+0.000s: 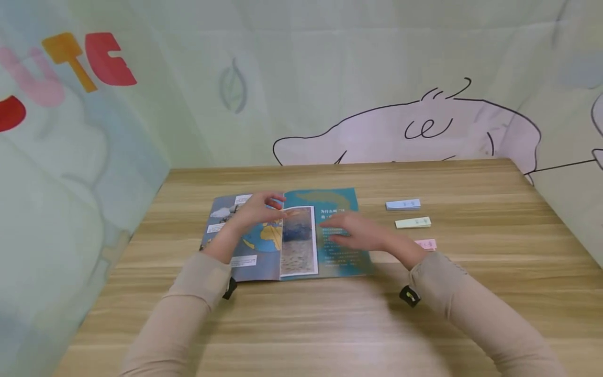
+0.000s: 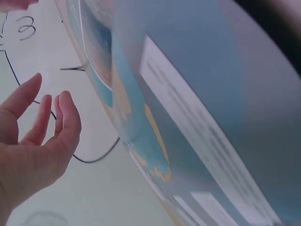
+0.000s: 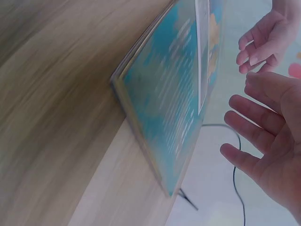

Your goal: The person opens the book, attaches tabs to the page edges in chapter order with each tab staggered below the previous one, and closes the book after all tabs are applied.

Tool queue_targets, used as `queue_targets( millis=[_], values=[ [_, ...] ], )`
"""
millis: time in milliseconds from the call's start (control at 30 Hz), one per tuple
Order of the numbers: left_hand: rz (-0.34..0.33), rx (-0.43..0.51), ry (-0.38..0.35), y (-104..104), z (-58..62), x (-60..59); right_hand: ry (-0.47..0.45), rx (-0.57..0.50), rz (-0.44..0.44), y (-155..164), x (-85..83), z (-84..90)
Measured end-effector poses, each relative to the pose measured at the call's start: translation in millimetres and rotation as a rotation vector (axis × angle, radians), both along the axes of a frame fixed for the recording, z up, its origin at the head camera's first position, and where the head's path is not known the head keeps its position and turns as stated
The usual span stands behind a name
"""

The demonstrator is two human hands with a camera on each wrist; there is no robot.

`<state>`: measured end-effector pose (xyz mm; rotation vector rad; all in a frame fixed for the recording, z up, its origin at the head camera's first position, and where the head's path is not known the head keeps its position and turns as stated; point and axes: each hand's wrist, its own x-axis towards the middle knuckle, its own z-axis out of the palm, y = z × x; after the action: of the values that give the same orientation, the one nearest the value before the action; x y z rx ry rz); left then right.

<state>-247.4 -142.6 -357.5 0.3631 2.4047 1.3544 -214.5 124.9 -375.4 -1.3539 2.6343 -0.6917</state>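
An open illustrated book (image 1: 346,262) lies on the table, with a globe picture on its left page and white text on the teal right page. Along the inner side of the right page, by the fold, lies a tall white-edged card (image 1: 299,246) with a painting printed on it. My left hand (image 1: 256,211) hovers over the left page near the fold, fingers relaxed and holding nothing. Over the right page is my right hand (image 1: 355,231), fingers apart and loosely bent. In the right wrist view the right palm (image 3: 277,146) shows nothing in it.
Right of the book, a blue paper slip (image 1: 402,204), a pale green slip (image 1: 413,223) and a pink slip (image 1: 427,244) lie in a column, the pink one partly behind the right forearm. A printed curtain (image 1: 212,125) borders the wooden table's (image 1: 301,324) back and sides.
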Motion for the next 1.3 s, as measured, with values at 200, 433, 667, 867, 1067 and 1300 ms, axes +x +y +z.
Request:
queue_targets(
  millis=[200,433,667,867,1067,1300],
  values=[
    [-0.044,0.068,-0.001,27.4,-4.6,-0.7,-0.041,-0.013,-0.05,19.1,-2.3,-2.0],
    [-0.066,0.074,0.009,59.6,-11.6,-6.9,0.001,-0.016,-0.17,49.2,-6.1,-4.7],
    [-0.059,0.113,-0.039,89.0,-20.1,-10.9,0.054,-0.018,-0.244,70.2,-13.2,-7.1],
    [-0.089,0.106,0.007,113.1,-24.1,-13.0,0.076,-0.051,-0.286,87.9,-18.5,-4.6],
    [-0.12,0.105,0.043,136.5,-28.4,-15.6,0.079,-0.093,-0.32,107.1,-22.7,-4.7],
    [-0.147,0.183,0.04,161.8,-36.4,-17.5,0.072,-0.105,-0.362,125.0,-26.9,-8.9]
  ],
)
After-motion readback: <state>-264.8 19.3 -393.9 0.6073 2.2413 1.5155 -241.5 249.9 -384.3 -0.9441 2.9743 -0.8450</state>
